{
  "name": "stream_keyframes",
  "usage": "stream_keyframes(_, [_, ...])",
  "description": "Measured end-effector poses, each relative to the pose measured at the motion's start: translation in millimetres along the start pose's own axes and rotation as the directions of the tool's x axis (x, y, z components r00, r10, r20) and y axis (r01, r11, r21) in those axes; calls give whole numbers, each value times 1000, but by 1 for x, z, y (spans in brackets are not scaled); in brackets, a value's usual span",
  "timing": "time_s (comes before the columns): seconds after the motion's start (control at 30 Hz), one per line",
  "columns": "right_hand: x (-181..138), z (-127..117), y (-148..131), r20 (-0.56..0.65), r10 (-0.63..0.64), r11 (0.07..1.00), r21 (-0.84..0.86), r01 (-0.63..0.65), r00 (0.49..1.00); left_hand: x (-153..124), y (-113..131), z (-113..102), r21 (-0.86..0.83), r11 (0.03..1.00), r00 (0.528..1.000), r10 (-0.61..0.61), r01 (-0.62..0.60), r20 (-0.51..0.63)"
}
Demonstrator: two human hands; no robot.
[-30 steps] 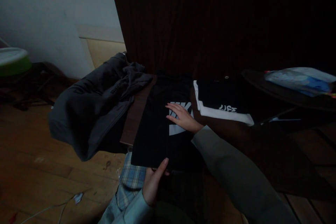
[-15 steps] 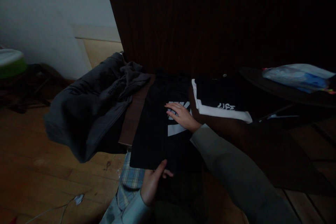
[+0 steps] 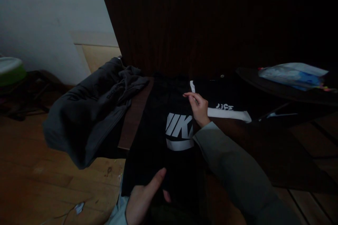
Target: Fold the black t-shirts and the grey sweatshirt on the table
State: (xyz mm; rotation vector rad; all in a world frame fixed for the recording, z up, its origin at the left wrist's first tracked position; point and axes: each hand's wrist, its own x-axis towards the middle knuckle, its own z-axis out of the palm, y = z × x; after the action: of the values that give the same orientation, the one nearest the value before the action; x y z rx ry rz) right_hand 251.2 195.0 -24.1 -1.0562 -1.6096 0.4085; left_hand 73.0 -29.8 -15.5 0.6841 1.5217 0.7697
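Observation:
A black garment with a white "NIK" print lies lengthwise over the dark tabletop and hangs toward me. My left hand grips its near end, thumb on top and the other fingers mostly hidden beneath the cloth. At the garment's right edge, beside the print, is my right hand. Its thumb and fingers are pressed together; the dimness hides whether fabric is between them. Just right of that hand lies a folded black garment with a white band and white lettering.
A dark grey garment drapes over the table's left end. On the right, a plastic packet rests on a dark round surface. A tall dark wood panel stands behind. A green-and-white round object is at far left.
The printed black garment has slid toward me, with my left hand drawn nearer. My right hand has lifted off the print, shifted right and away from me, and brought its fingers together.

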Motion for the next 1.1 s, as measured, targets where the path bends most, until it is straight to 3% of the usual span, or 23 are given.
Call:
stream_keyframes(0.13, [3, -4, 3, 0, 96, 990, 105, -96, 995, 20, 51, 1, -66, 995, 996, 81, -79, 34])
stream_keyframes(0.27, [6, -3, 11, 127, 234, 932, 255, -259, 964, 76, 112, 18, -229, 945, 960, 261, -232, 101])
stream_keyframes(0.33, [7, -3, 17, 283, 305, 850, 349, -394, 909, 109, 138, 31, -322, 919, 955, 275, -226, 113])
stream_keyframes(0.43, [10, -5, 25, 463, 388, 717, 391, -577, 797, 148, 161, 44, -299, 941, 960, 217, -157, 179])
stream_keyframes(0.5, [12, -6, 29, 504, 432, 665, 382, -642, 748, 160, 165, 44, -232, 959, 933, 227, -164, 278])
stream_keyframes(0.57, [12, -6, 32, 519, 471, 615, 387, -687, 714, 163, 161, 35, -172, 950, 892, 304, -259, 335])
stream_keyframes(0.63, [10, -3, 33, 514, 505, 571, 403, -715, 693, 161, 155, 18, -119, 907, 853, 421, -404, 310])
stream_keyframes(0.7, [8, -1, 35, 490, 528, 560, 413, -718, 694, 163, 151, -5, -48, 847, 825, 527, -529, 204])
stream_keyframes(0.8, [7, 2, 37, 420, 552, 615, 379, -691, 721, 175, 149, -39, 114, 792, 793, 608, -600, -47])
stream_keyframes(0.87, [7, 1, 39, 369, 579, 654, 321, -685, 727, 189, 145, -54, 217, 771, 760, 632, -599, -152])
stream_keyframes(1.0, [10, -4, 39, 288, 602, 763, 68, -643, 745, 211, 129, -58, 375, 726, 743, 657, -577, -127])
stream_keyframes(1.1, [10, -10, 35, 218, 528, 848, -186, -496, 821, 214, 120, -49, 567, 569, 663, 747, -596, -53])
